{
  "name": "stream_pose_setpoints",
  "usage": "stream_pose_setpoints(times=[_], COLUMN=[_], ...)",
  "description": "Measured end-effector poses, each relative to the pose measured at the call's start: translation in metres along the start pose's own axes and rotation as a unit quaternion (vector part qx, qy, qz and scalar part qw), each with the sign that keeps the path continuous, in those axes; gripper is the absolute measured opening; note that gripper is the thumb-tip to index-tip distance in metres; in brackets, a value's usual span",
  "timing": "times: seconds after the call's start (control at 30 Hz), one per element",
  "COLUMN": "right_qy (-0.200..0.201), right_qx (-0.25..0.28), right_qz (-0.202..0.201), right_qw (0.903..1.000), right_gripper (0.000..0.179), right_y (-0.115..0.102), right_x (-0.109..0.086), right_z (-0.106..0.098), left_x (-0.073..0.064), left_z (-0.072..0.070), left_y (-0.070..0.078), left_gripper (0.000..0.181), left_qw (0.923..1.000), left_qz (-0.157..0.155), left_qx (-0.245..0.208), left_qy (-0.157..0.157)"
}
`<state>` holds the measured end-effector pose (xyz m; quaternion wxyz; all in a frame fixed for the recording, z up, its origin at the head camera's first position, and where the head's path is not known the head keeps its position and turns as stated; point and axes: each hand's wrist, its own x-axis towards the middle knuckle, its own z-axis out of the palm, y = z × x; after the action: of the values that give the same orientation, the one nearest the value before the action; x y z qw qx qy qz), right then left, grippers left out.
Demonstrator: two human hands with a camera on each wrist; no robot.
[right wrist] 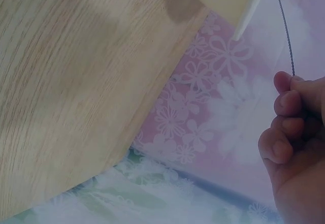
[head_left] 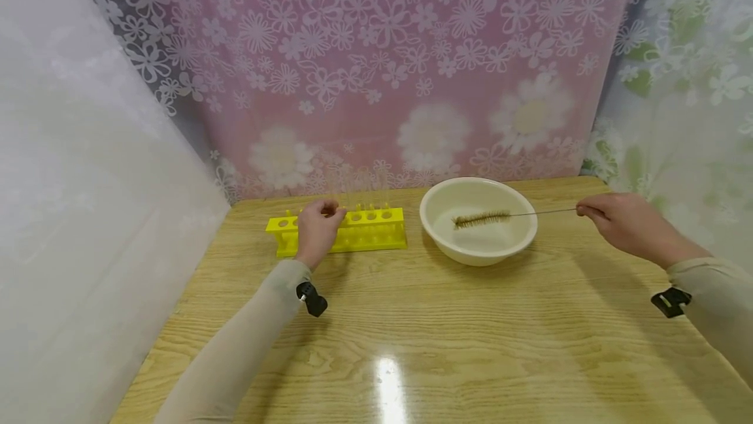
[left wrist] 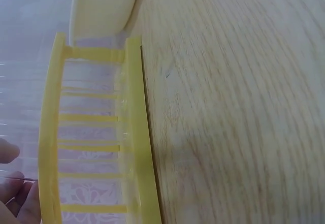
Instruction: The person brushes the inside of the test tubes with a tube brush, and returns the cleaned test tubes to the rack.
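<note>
At the yellow test tube rack (head_left: 376, 241), my left hand (head_left: 317, 231) has its thumb and fingers round a clear test tube just above the top bar. That tube is barely visible, being see-through. Several more clear test tubes (head_left: 367, 189) stand upright in the rack. My right hand (head_left: 623, 225) pinches the thin twisted wire handle (right wrist: 287, 31) of a test tube brush between thumb and curled fingers. The brush's tan bristles (head_left: 482, 219) point left, over the inside of the cream bowl (head_left: 479, 259).
The rack and the bowl stand side by side on a wooden table (head_left: 447, 345), towards its back edge. Floral curtains (head_left: 376, 51) hang behind the table and at both sides. A black strap (head_left: 312, 300) is on my left wrist, another (head_left: 670, 302) on my right.
</note>
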<state>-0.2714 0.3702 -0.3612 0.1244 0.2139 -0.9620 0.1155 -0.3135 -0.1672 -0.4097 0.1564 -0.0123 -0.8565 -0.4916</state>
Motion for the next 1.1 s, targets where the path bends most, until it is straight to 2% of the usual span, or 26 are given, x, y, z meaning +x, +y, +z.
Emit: stream_pose_setpoints(times=[0.27, 0.43, 0.63, 0.73, 0.83, 0.9, 0.97, 1.03, 1.1], right_qy=[-0.019, -0.039, -0.042, -0.053, -0.072, -0.076, -0.066, -0.054, -0.057], right_qx=[0.016, 0.036, 0.038, 0.035, 0.005, -0.029, -0.064, -0.069, -0.05], right_qz=[-0.007, -0.001, -0.004, -0.004, 0.012, 0.027, 0.03, 0.014, -0.012], right_qw=[0.9997, 0.9986, 0.9984, 0.9979, 0.9973, 0.9963, 0.9953, 0.996, 0.9971], right_gripper=[0.021, 0.022, 0.018, 0.021, 0.036, 0.052, 0.063, 0.067, 0.07], right_y=[-0.004, -0.01, -0.012, -0.01, -0.011, -0.016, -0.025, -0.039, -0.054], right_x=[0.017, 0.024, 0.028, 0.028, 0.024, 0.021, 0.019, 0.02, 0.023], right_z=[0.019, 0.025, 0.028, 0.029, 0.026, 0.02, 0.014, 0.009, 0.006], left_x=[0.0, -0.002, -0.009, -0.016, -0.024, -0.03, -0.037, -0.044, -0.051], left_z=[0.0, -0.001, -0.009, -0.015, -0.021, -0.025, -0.029, -0.032, -0.035], left_y=[-0.003, 0.0, 0.004, 0.005, 0.005, 0.004, 0.004, 0.005, 0.005], left_gripper=[0.031, 0.042, 0.052, 0.049, 0.045, 0.046, 0.05, 0.061, 0.075], left_qw=[0.9999, 0.9998, 0.9998, 0.9992, 0.9957, 0.9884, 0.9748, 0.9546, 0.9302], left_qz=[-0.014, -0.013, -0.015, -0.012, 0.017, 0.058, 0.11, 0.157, 0.189], left_qx=[0.005, 0.01, 0.016, 0.038, 0.09, 0.138, 0.188, 0.242, 0.293], left_qy=[-0.004, -0.008, -0.004, -0.005, -0.012, -0.026, -0.046, -0.077, -0.116])
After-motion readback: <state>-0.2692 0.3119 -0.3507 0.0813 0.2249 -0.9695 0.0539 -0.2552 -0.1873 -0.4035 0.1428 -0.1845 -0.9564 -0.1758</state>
